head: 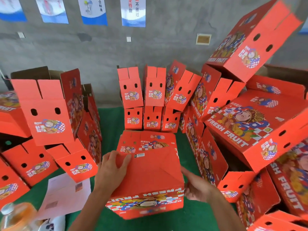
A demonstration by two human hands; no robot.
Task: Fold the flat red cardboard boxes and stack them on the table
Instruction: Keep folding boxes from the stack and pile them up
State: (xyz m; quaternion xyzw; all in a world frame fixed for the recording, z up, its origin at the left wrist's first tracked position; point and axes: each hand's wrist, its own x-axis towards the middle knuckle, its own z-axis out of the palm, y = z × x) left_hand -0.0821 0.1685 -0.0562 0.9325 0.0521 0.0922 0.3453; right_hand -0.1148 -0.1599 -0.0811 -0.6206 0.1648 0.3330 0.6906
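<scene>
Green table point(110, 120), grey poster-hung wall point(103, 52)

Packing workshop, likely a fruit packaging line. Bare grey concrete wall point(100, 52) at the far side with notice posters point(133, 11) in Chinese. Green-covered tabletop point(110, 120) crowded with stacks of folded red "FRESH FRUIT" cartons point(250, 124), left, far and right.
</scene>
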